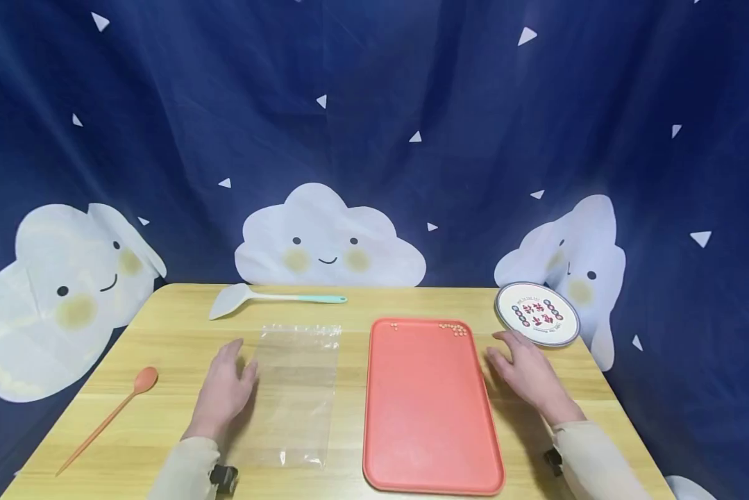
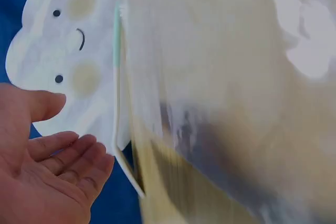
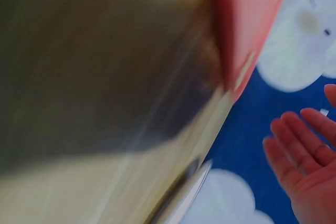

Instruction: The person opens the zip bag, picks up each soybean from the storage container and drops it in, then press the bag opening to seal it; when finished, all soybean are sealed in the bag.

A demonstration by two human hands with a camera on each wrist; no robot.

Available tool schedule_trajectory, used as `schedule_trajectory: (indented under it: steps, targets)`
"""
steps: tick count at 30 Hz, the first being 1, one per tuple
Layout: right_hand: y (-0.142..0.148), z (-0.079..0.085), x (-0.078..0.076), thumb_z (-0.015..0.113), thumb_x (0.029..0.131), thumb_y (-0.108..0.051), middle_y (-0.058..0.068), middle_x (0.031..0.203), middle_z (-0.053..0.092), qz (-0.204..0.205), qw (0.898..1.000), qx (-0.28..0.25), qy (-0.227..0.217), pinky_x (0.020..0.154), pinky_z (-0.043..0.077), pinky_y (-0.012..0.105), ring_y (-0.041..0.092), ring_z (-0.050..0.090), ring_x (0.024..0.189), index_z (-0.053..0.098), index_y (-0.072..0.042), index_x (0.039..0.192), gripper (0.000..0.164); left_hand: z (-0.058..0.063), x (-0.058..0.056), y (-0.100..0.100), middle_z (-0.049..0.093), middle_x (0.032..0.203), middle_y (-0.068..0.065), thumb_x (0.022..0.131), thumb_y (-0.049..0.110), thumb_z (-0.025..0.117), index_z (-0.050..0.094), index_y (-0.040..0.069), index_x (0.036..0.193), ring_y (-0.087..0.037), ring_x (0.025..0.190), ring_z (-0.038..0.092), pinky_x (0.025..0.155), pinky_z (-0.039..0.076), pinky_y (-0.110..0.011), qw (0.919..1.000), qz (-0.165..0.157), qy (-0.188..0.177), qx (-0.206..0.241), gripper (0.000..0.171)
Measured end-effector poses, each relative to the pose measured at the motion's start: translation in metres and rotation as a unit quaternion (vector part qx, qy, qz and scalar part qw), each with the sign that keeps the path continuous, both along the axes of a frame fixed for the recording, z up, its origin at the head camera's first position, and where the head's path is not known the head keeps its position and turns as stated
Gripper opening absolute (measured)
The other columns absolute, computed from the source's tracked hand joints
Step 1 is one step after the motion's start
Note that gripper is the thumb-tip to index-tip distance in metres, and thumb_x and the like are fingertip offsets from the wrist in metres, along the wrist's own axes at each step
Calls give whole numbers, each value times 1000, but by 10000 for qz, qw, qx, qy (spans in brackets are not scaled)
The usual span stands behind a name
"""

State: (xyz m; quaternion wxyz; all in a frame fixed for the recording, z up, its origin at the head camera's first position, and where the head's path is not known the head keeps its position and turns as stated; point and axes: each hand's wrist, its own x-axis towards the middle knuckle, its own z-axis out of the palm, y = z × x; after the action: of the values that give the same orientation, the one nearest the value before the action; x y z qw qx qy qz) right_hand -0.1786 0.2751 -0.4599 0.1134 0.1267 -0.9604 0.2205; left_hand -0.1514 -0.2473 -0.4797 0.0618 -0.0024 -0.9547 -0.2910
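Observation:
My left hand [image 1: 225, 385] is over the table just left of a clear plastic bag [image 1: 296, 396], its fingers relaxed and holding nothing. In the left wrist view the left hand [image 2: 58, 166] shows an empty palm with loosely bent fingers. On the other side, my right hand [image 1: 529, 371] hovers by the right edge of a red tray [image 1: 433, 410], near a white plate [image 1: 536, 333] with red lettering. Several small pale beads [image 1: 454, 328] lie at the tray's far right corner, and a few at its far left. The right wrist view shows the right hand [image 3: 307, 161] with nothing in it.
A spatula [image 1: 274, 298] with a white head and mint handle lies along the table's back edge. At the left is an orange spoon [image 1: 112, 417], set diagonally. Behind the wooden table [image 1: 180, 347] hangs a dark blue curtain [image 1: 374, 90] with clouds and white triangles.

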Motion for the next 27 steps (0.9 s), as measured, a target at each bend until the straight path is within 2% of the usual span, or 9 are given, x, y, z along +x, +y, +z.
schedule_trajectory:
  steps: [1, 3, 5, 7, 12, 14, 18, 22, 27]
  targets:
    - [-8, 2, -4, 64, 96, -19, 26, 122, 60, 123, 9996, -235, 26, 99, 42, 58, 44, 55, 114, 60, 7, 122, 37, 2, -2, 0, 29, 146, -35, 101, 16, 51, 29, -13, 145, -52, 134, 29, 109, 28, -62, 9988, 120, -124, 468, 56]
    - [-25, 5, -11, 67, 94, -17, 21, 116, 64, 327, 9971, -677, -90, 97, 46, 54, 40, 60, 110, 63, 5, 118, 33, 5, -7, -1, 34, 144, -33, 101, 14, 52, 32, -10, 145, -51, 129, 37, 106, 35, -60, 9898, 409, -392, 1310, 54]
    - [-44, 7, -17, 68, 93, -16, 16, 114, 67, 546, 9924, -1018, -434, 94, 50, 50, 35, 63, 106, 65, 3, 118, 31, 7, -13, -3, 40, 142, -30, 101, 14, 53, 36, -9, 144, -48, 127, 43, 105, 39, -55, 9809, 626, -505, 1771, 51]
    - [-66, 8, -25, 69, 93, -17, 13, 114, 68, 732, 9858, -1276, -810, 93, 51, 46, 31, 64, 105, 66, 1, 118, 31, 9, -20, -5, 46, 140, -29, 101, 15, 54, 40, -8, 142, -45, 127, 46, 105, 40, -52, 9748, 831, -508, 2006, 49]
    - [-122, 11, -49, 70, 92, -19, 10, 118, 68, 1040, 9697, -1555, -1568, 98, 49, 41, 24, 63, 110, 67, -3, 122, 34, 10, -41, -12, 56, 128, -27, 101, 23, 55, 52, -7, 133, -39, 121, 51, 101, 42, -49, 9723, 1261, -246, 1954, 45]
    - [-143, 12, -58, 70, 92, -19, 10, 120, 67, 1141, 9626, -1653, -1816, 100, 47, 40, 23, 62, 113, 66, -3, 124, 36, 9, -50, -14, 58, 124, -28, 101, 26, 56, 54, -8, 131, -39, 117, 53, 99, 44, -49, 9730, 1296, -220, 1898, 45]
    - [-180, 9, -75, 67, 94, -13, 14, 124, 64, 1437, 9502, -1750, -2142, 101, 47, 40, 25, 59, 116, 62, 1, 127, 36, 4, -67, -15, 59, 122, -29, 99, 23, 59, 54, -10, 131, -39, 115, 54, 100, 43, -48, 9762, 1172, -330, 1792, 47]
    - [-210, 2, -91, 65, 93, -8, 14, 123, 64, 1598, 9478, -1605, -2244, 99, 48, 37, 26, 59, 116, 62, 3, 127, 35, -2, -81, -15, 58, 125, -29, 97, 19, 60, 53, -12, 131, -41, 118, 53, 102, 42, -49, 9743, 1239, -534, 1804, 46]
    - [-236, -5, -100, 64, 95, -9, 11, 126, 64, 1436, 9515, -1264, -2411, 102, 46, 36, 25, 57, 119, 62, 0, 128, 35, -9, -91, -14, 58, 124, -29, 96, 16, 61, 55, -12, 128, -41, 116, 53, 100, 44, -49, 9701, 1448, -686, 1824, 44]
